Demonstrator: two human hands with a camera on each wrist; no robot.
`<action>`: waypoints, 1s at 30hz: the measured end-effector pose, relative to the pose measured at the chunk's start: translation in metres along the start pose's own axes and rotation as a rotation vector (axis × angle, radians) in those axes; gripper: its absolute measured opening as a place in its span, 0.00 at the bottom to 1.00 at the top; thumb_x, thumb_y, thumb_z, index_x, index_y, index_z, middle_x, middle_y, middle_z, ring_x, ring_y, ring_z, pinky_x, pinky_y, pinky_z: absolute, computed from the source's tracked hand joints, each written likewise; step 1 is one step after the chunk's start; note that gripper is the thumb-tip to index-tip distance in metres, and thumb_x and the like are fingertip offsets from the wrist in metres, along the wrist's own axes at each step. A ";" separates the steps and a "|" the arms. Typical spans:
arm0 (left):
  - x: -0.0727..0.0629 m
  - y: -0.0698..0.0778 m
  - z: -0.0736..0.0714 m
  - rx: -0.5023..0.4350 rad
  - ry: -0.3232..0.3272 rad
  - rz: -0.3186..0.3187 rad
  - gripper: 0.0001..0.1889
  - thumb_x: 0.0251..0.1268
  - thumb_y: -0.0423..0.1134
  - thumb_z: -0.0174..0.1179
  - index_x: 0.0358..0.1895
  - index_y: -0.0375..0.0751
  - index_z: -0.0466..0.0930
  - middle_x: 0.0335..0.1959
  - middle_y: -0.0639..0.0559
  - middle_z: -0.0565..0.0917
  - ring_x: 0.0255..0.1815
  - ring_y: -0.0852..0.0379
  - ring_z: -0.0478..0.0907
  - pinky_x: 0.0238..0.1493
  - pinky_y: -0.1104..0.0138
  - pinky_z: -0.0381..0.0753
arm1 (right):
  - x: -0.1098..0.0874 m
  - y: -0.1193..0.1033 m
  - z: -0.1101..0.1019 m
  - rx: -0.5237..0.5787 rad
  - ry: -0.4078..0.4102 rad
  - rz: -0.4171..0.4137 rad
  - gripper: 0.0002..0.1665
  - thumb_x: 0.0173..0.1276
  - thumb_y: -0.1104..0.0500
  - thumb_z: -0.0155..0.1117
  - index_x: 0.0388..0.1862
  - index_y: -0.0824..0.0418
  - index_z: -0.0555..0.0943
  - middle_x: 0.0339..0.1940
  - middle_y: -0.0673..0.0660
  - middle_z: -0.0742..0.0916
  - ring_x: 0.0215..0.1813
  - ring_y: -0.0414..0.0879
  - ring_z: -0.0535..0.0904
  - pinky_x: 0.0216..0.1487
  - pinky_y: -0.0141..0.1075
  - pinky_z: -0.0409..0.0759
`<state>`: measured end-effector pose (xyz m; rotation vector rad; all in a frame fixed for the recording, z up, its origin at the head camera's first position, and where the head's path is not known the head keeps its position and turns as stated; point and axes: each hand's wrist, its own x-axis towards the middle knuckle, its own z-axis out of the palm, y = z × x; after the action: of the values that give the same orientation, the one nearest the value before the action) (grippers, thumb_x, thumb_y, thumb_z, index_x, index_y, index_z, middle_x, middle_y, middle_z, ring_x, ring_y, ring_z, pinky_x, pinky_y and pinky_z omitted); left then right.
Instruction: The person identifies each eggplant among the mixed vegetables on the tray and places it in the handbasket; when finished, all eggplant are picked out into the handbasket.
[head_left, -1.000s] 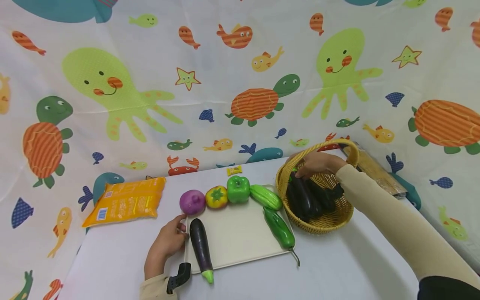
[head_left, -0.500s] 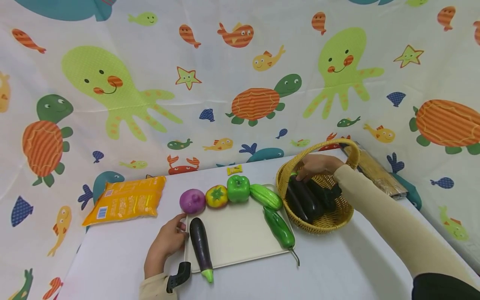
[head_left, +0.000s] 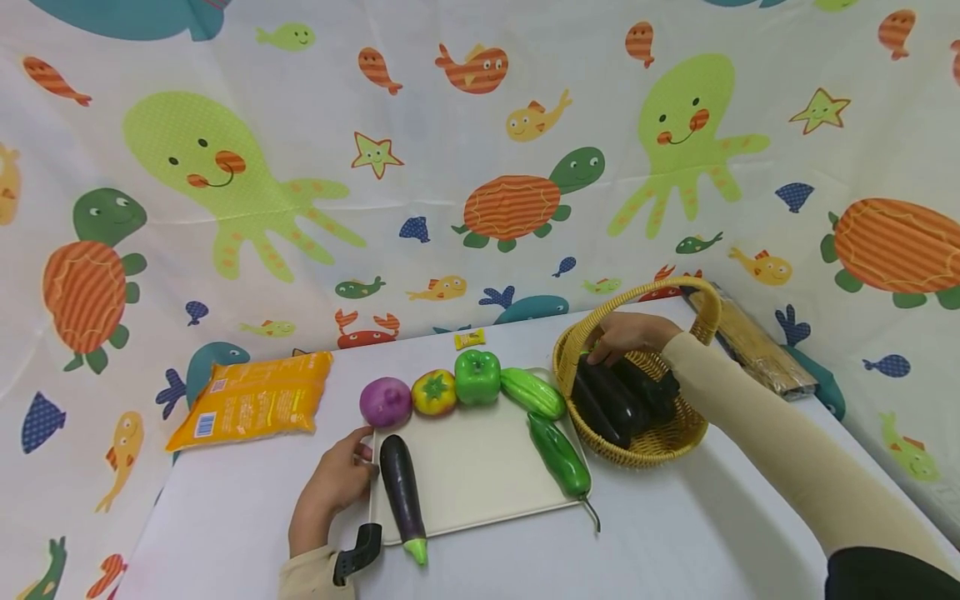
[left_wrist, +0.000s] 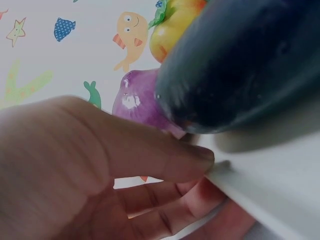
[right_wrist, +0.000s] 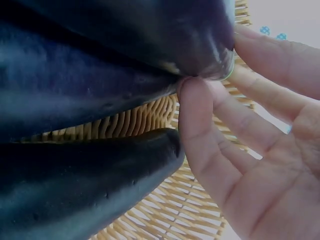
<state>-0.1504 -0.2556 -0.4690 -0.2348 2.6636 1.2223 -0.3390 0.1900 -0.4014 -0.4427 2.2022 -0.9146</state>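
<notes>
My left hand (head_left: 341, 475) grips the left rim of a cream tray (head_left: 487, 475); in the left wrist view its thumb (left_wrist: 165, 157) lies at the rim, fingers beneath. Beside it on the tray lies a dark eggplant (head_left: 402, 487), green stem end jutting past the front edge. Inside a wicker basket (head_left: 637, 457) at the right, my right hand (head_left: 630, 335) pinches the tip of an eggplant (right_wrist: 165, 30) between thumb and fingers. More dark eggplants (right_wrist: 85, 185) lie alongside it in the basket. The basket's handle (head_left: 708, 308) arches over the right wrist.
Along the tray's back and right edges lie a purple onion (head_left: 386, 402), a yellow-red bell pepper (head_left: 433, 393), a green bell pepper (head_left: 477, 377), a cucumber (head_left: 532, 393) and a long green pepper (head_left: 558, 457). An orange packet (head_left: 255, 400) lies left, a small yellow wrapper (head_left: 469, 338) behind.
My right hand has shifted slightly left within the basket, and the eggplant at its fingers has turned a little. The left hand and the tray have stayed put.
</notes>
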 end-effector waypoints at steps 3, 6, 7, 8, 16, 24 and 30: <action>0.000 0.000 0.000 -0.001 -0.001 -0.002 0.32 0.59 0.22 0.56 0.71 0.27 0.67 0.45 0.38 0.77 0.31 0.51 0.76 0.30 0.60 0.83 | -0.001 -0.001 0.001 -0.004 0.006 0.008 0.21 0.72 0.64 0.63 0.61 0.73 0.78 0.62 0.68 0.78 0.56 0.52 0.80 0.57 0.47 0.83; 0.000 0.000 0.000 -0.006 0.000 -0.001 0.32 0.59 0.22 0.56 0.71 0.27 0.67 0.44 0.38 0.77 0.31 0.51 0.76 0.30 0.60 0.83 | -0.001 -0.002 0.001 -0.014 0.014 0.018 0.21 0.73 0.63 0.63 0.60 0.73 0.78 0.62 0.68 0.79 0.57 0.54 0.80 0.57 0.47 0.83; 0.000 0.000 0.000 -0.008 0.002 0.001 0.32 0.59 0.22 0.56 0.71 0.27 0.67 0.44 0.38 0.77 0.31 0.51 0.76 0.30 0.60 0.82 | -0.001 -0.003 0.002 -0.017 0.016 0.019 0.21 0.73 0.64 0.63 0.60 0.73 0.78 0.62 0.68 0.79 0.57 0.54 0.80 0.57 0.47 0.83; 0.000 0.000 0.000 -0.008 0.002 0.002 0.32 0.59 0.21 0.56 0.71 0.27 0.67 0.44 0.38 0.77 0.30 0.51 0.76 0.30 0.60 0.82 | -0.002 -0.003 0.002 -0.016 0.021 0.019 0.20 0.73 0.64 0.63 0.60 0.72 0.78 0.62 0.68 0.79 0.57 0.54 0.80 0.56 0.47 0.83; -0.001 0.001 0.000 -0.009 0.002 -0.004 0.32 0.59 0.21 0.56 0.71 0.27 0.67 0.44 0.38 0.77 0.29 0.51 0.75 0.29 0.61 0.82 | -0.002 -0.002 0.004 -0.022 0.034 -0.006 0.17 0.73 0.65 0.62 0.58 0.71 0.79 0.57 0.65 0.81 0.53 0.51 0.80 0.54 0.46 0.84; -0.002 0.001 0.000 -0.007 0.007 0.004 0.32 0.59 0.21 0.56 0.70 0.27 0.67 0.43 0.39 0.77 0.29 0.51 0.75 0.29 0.61 0.82 | -0.006 0.000 0.002 -0.021 0.040 -0.018 0.18 0.73 0.64 0.60 0.59 0.72 0.78 0.57 0.66 0.81 0.53 0.52 0.80 0.55 0.47 0.84; -0.002 0.000 0.001 -0.013 0.009 0.005 0.32 0.59 0.21 0.56 0.71 0.27 0.67 0.44 0.38 0.77 0.29 0.51 0.75 0.28 0.60 0.82 | -0.025 -0.004 0.002 -0.047 0.098 -0.097 0.19 0.78 0.60 0.56 0.61 0.70 0.77 0.56 0.66 0.83 0.54 0.56 0.81 0.54 0.49 0.84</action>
<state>-0.1488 -0.2547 -0.4690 -0.2363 2.6660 1.2435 -0.3201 0.2000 -0.3877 -0.5413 2.3122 -0.9556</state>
